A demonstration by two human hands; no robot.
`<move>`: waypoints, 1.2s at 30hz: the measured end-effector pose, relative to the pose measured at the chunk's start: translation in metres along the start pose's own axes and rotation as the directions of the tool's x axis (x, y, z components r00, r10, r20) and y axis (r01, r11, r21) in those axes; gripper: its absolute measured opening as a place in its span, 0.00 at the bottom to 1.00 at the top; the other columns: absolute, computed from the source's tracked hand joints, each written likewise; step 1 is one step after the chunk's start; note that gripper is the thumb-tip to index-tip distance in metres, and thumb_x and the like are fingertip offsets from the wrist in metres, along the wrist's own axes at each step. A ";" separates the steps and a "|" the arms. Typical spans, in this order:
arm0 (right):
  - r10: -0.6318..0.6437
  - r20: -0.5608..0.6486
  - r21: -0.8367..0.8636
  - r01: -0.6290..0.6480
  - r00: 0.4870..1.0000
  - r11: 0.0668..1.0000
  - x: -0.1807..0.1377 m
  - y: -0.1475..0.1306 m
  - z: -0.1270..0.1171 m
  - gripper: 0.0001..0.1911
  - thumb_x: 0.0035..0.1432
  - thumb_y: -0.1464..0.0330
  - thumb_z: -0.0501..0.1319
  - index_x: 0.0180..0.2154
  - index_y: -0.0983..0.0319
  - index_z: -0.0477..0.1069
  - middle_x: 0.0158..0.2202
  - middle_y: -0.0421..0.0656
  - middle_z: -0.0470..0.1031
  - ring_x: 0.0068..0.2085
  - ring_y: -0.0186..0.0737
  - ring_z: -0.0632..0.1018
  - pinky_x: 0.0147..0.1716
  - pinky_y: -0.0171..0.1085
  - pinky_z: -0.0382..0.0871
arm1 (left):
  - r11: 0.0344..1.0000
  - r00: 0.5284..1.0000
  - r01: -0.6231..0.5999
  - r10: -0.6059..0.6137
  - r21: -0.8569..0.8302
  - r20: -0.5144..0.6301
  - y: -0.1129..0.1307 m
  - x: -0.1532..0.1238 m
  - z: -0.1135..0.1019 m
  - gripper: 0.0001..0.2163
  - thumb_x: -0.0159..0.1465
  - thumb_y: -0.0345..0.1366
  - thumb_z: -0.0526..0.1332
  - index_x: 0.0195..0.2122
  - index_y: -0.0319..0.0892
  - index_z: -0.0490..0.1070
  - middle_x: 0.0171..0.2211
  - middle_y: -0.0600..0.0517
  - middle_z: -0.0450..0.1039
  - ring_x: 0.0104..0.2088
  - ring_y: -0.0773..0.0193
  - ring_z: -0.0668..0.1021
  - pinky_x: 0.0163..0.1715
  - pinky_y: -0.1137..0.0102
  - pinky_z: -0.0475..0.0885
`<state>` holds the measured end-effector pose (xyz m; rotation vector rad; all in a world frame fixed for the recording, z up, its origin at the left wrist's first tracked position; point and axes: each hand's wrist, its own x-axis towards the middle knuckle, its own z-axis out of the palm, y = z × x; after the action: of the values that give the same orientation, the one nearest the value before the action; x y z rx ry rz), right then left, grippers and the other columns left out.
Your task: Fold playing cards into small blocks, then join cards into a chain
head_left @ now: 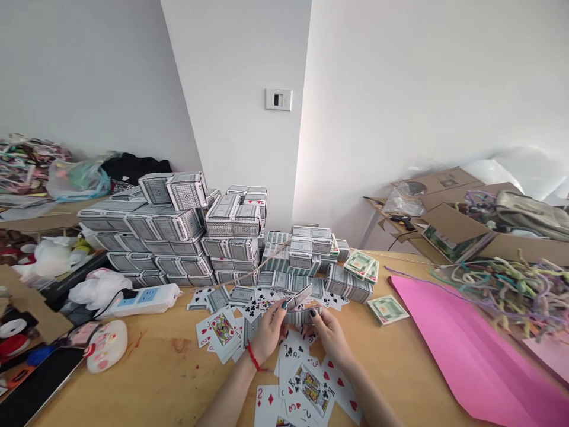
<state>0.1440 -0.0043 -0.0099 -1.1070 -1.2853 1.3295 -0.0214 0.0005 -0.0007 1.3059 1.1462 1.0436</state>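
Note:
Both of my hands are together over the middle of the wooden table, fingers closed on playing cards. My left hand [272, 326], with a red string bracelet at the wrist, grips a tilted playing card or thin packet [300, 296] with a patterned grey back. Between the hands lies a packet of playing cards [299, 317], pinched at its right end by my right hand [326, 332]. Under my wrists spread loose face-up cards [311, 388], among them a king of clubs. More loose cards [223, 329] lie to the left. The undersides of my fingers are partly hidden.
Tall stacks of grey-backed card blocks [169, 228] stand behind on the left, with smaller stacks [311, 243] at centre. Green card boxes [387, 309] sit to the right, beside a pink sheet [448, 338]. A white power strip [144, 299] and a rounded white mouse-like object [105, 347] lie left.

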 end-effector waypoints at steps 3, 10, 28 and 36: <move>0.027 0.069 0.066 -0.032 0.997 0.997 0.001 -0.005 -0.003 0.19 0.49 0.51 0.56 0.29 0.61 0.66 0.25 0.40 0.70 0.24 0.38 0.73 0.25 0.38 0.69 | 0.995 0.997 0.067 -0.063 -0.075 0.044 -0.002 0.004 0.000 0.20 0.59 0.51 0.47 0.39 0.43 0.67 0.11 0.59 0.58 0.11 0.68 0.63 0.13 0.73 0.58; 0.067 0.080 0.085 -0.073 0.995 0.994 0.001 -0.011 -0.005 0.19 0.44 0.52 0.61 0.30 0.61 0.67 0.24 0.43 0.75 0.27 0.45 0.77 0.31 0.45 0.72 | 0.989 0.994 0.112 -0.111 -0.094 0.011 0.003 0.004 0.003 0.20 0.56 0.56 0.47 0.20 0.45 0.57 0.08 0.62 0.46 0.08 0.70 0.56 0.11 0.73 0.50; 0.012 -0.040 -0.049 -0.014 0.999 0.999 0.003 -0.005 -0.003 0.18 0.47 0.53 0.59 0.31 0.62 0.68 0.22 0.44 0.75 0.27 0.46 0.77 0.28 0.44 0.71 | 0.999 0.992 0.014 -0.020 -0.043 -0.128 0.000 0.001 0.001 0.20 0.58 0.51 0.50 0.46 0.46 0.65 0.33 0.48 0.73 0.35 0.58 0.75 0.31 0.67 0.70; -0.038 -0.260 -0.458 -0.088 0.965 0.885 0.014 -0.008 -0.043 0.14 0.45 0.58 0.60 0.32 0.60 0.72 0.31 0.46 0.75 0.31 0.46 0.75 0.28 0.41 0.68 | 0.971 0.999 -0.026 0.019 -0.238 -0.032 0.005 0.002 -0.001 0.21 0.59 0.48 0.51 0.51 0.45 0.59 0.45 0.46 0.69 0.35 0.59 0.75 0.33 0.65 0.72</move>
<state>0.1848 0.0159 -0.0033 -1.5797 -1.4290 0.8641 -0.0213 0.0030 0.0047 1.1184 0.9952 1.1822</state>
